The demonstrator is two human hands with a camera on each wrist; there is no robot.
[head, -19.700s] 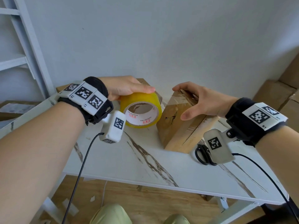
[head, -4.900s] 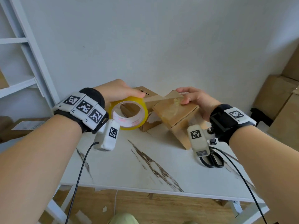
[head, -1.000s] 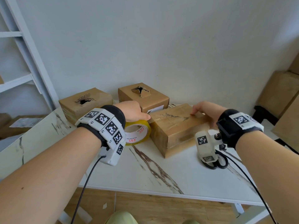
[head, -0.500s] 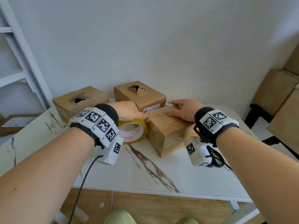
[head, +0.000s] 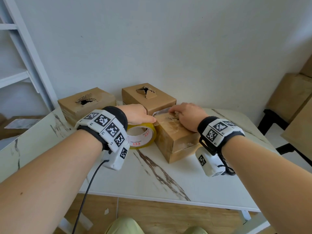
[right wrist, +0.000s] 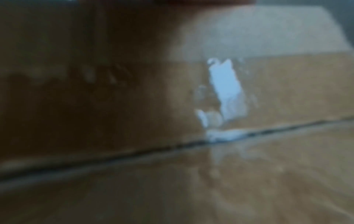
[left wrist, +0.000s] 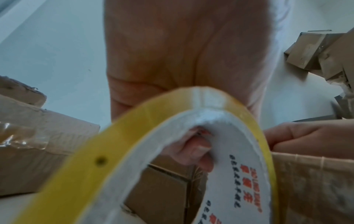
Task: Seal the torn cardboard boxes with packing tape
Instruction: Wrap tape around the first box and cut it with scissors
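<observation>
A yellow packing tape roll (head: 143,137) stands on edge on the marble table (head: 168,179), against the left end of a brown cardboard box (head: 175,141). My left hand (head: 139,115) grips the roll from above; in the left wrist view a fingertip (left wrist: 193,148) hooks inside the tape roll's (left wrist: 191,106) white core. My right hand (head: 185,115) presses flat on the box's taped top near its far left edge. The right wrist view shows only the blurred box side (right wrist: 249,166) with a seam.
Two torn boxes stand at the back by the wall, one on the left (head: 86,105) and one in the middle (head: 148,98), each with a ragged hole on top. Black scissors (head: 228,169) lie under my right wrist. More cartons (head: 290,95) stand at the right.
My right hand has slid left along the box top toward the tape roll. The left hand has stayed on the roll beside the box.
</observation>
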